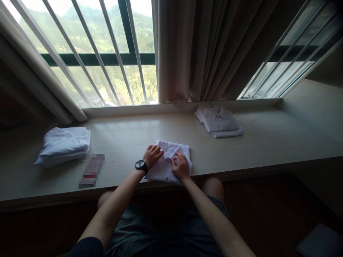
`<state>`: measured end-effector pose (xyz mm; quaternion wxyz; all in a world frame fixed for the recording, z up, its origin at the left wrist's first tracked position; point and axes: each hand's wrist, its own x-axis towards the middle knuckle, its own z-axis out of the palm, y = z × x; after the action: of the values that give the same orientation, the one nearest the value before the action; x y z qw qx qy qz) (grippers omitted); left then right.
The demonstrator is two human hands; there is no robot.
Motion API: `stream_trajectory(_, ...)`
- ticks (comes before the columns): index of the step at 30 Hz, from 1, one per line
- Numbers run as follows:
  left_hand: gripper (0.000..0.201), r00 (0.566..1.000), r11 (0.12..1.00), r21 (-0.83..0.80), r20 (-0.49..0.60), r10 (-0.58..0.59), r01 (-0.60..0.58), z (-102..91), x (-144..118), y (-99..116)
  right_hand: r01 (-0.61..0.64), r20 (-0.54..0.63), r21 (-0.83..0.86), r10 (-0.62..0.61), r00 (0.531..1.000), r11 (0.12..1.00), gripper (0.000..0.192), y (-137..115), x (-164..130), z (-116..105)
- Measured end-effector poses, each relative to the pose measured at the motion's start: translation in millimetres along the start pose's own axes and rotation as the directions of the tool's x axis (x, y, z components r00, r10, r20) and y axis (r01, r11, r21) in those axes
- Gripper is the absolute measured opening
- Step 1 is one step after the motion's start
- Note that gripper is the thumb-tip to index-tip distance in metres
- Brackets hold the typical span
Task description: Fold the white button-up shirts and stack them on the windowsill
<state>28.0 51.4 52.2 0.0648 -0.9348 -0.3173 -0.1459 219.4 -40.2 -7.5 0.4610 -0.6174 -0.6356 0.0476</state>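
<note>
A folded white shirt point(168, 154) lies flat at the front edge of the desk, right before me. My left hand point(153, 155), with a black watch on its wrist, is closed with curled fingers on the shirt's upper left part. On the right side of the same shirt, my right hand point(180, 166) pinches a fold of the cloth near the middle. Between the two hands the fabric is raised and creased. The fingertips are partly hidden by the hands and cloth.
A stack of folded white clothes point(66, 142) sits on the desk point(125, 130) at left, with a blurred-out flat item point(92, 171) nearby. More folded white shirts point(221, 121) lie back right. Behind are curtains point(177, 53) and a barred window point(107, 78).
</note>
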Motion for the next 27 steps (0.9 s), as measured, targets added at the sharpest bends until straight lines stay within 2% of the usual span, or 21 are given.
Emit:
stream_trajectory(2, 0.020, 1.000, 0.999, -0.048, 0.025, -0.013, 0.014, 0.5, -17.5, -3.7, -0.002, -0.002, 0.017, 0.002, 1.000, 1.000, 0.008, -2.4, -0.5, -3.9)
stream_trajectory(4, 0.019, 0.997, 0.989, -0.132, 0.051, -0.063, 0.069, -0.8, -30.1, -4.5, -0.001, 0.013, 0.060, 0.000, 1.000, 0.998, 0.017, -3.1, 0.0, -6.0)
stream_trajectory(6, 0.027, 0.978, 0.949, -0.242, 0.013, -0.207, 0.203, -3.0, -34.5, -3.7, -0.069, -0.011, 0.128, 0.071, 0.997, 0.989, 0.025, -0.8, 3.4, -6.1)
stream_trajectory(7, 0.030, 0.947, 0.905, -0.304, -0.024, -0.319, 0.297, -4.1, -33.0, -3.7, -0.146, -0.048, 0.165, 0.156, 0.987, 0.975, 0.027, 1.6, 6.9, -5.4)
stream_trajectory(9, 0.029, 0.829, 0.754, -0.446, -0.046, -0.557, 0.482, -5.3, -23.4, -6.0, -0.353, -0.115, 0.233, 0.386, 0.915, 0.906, 0.032, 9.0, 18.3, -4.1)
stream_trajectory(10, 0.030, 0.762, 0.655, -0.515, -0.005, -0.647, 0.553, -5.4, -16.2, -8.5, -0.450, -0.117, 0.255, 0.489, 0.864, 0.856, 0.035, 13.7, 26.0, -3.8)
stream_trajectory(11, 0.033, 0.714, 0.561, -0.570, 0.065, -0.697, 0.600, -4.9, -8.2, -11.7, -0.526, -0.089, 0.264, 0.563, 0.821, 0.809, 0.038, 18.7, 34.5, -4.1)
stream_trajectory(12, 0.039, 0.688, 0.484, -0.606, 0.147, -0.711, 0.631, -4.1, -0.3, -15.4, -0.575, -0.034, 0.259, 0.602, 0.798, 0.776, 0.040, 23.9, 43.4, -5.2)
stream_trajectory(13, 0.045, 0.680, 0.433, -0.625, 0.222, -0.699, 0.649, -3.0, 7.1, -19.3, -0.595, 0.046, 0.242, 0.604, 0.796, 0.766, 0.040, 29.0, 52.2, -7.0)
stream_trajectory(15, 0.047, 0.687, 0.399, -0.631, 0.309, -0.657, 0.665, -0.4, 18.1, -26.4, -0.578, 0.215, 0.209, 0.540, 0.814, 0.789, 0.039, 38.7, 67.5, -13.3)
stream_trajectory(17, 0.036, 0.696, 0.407, -0.618, 0.341, -0.632, 0.672, 1.7, 23.4, -31.6, -0.534, 0.355, 0.170, 0.454, 0.817, 0.828, 0.035, 46.7, 77.9, -22.0)
stream_trajectory(20, 0.021, 0.715, 0.431, -0.607, 0.363, -0.597, 0.667, 1.3, 23.3, -36.0, -0.448, 0.482, 0.058, 0.368, 0.795, 0.892, 0.034, 54.0, 83.4, -36.9)
stream_trajectory(22, 0.024, 0.734, 0.451, -0.612, 0.352, -0.580, 0.650, -2.5, 21.1, -37.0, -0.387, 0.519, 0.026, 0.318, 0.793, 0.922, 0.040, 55.2, 81.9, -46.4)
stream_trajectory(24, 0.029, 0.775, 0.448, -0.662, 0.342, -0.532, 0.600, -9.1, 20.0, -36.5, -0.383, 0.504, 0.084, 0.292, 0.813, 0.920, 0.044, 54.1, 78.6, -55.7)
stream_trajectory(27, 0.038, 0.838, 0.340, -0.793, 0.358, -0.412, 0.506, -21.8, 24.8, -34.4, -0.458, 0.470, 0.253, 0.305, 0.828, 0.852, 0.050, 52.2, 76.6, -69.3)
